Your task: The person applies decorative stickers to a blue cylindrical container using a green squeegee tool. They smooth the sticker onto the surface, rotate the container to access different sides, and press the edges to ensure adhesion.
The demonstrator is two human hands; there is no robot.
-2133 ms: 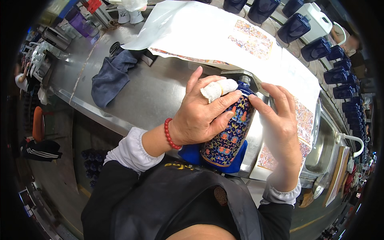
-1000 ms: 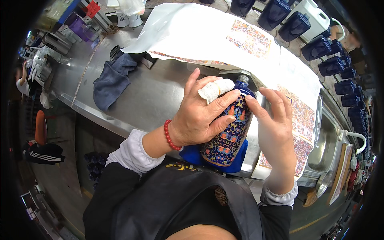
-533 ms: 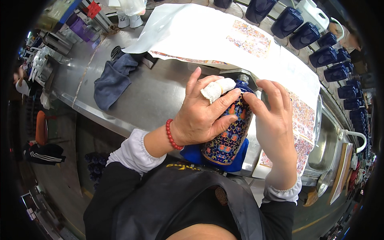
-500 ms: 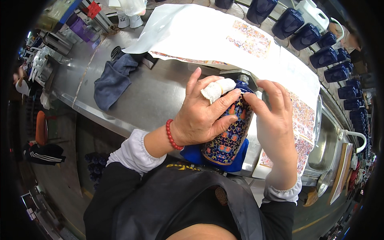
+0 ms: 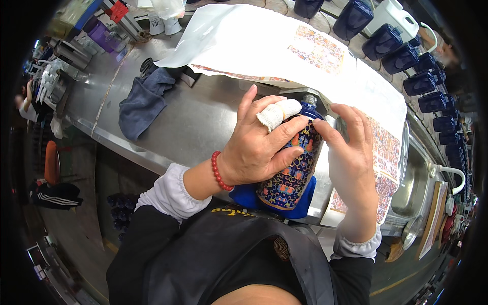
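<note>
A dark blue bottle (image 5: 291, 178) with a bare neck and a colourful floral pattern over its body leans on a bright blue cloth (image 5: 306, 203) close to my body. My left hand (image 5: 259, 142) is open and spread, its index fingertip on the bottle's shoulder and its thumb lying along the patterned front. A white fabric wrap (image 5: 277, 114) covers one of its fingers. From the other side, my open right hand (image 5: 353, 152) touches the shoulder near the left index fingertip, the remaining fingers raised and apart. Behind the right hand, part of the bottle's side is hidden.
Printed floral sheets under white paper (image 5: 244, 40) cover the far side of the metal worktop (image 5: 198, 117). A grey-blue cloth (image 5: 145, 104) lies to the left. At right are a sink (image 5: 409, 193) and a wooden board (image 5: 432, 221). Several dark blue bottles (image 5: 382, 41) line the far edge.
The row of blue bottles along the far edge has shifted to the right. My hands and the patterned bottle have moved only slightly to the right, keeping the same touch.
</note>
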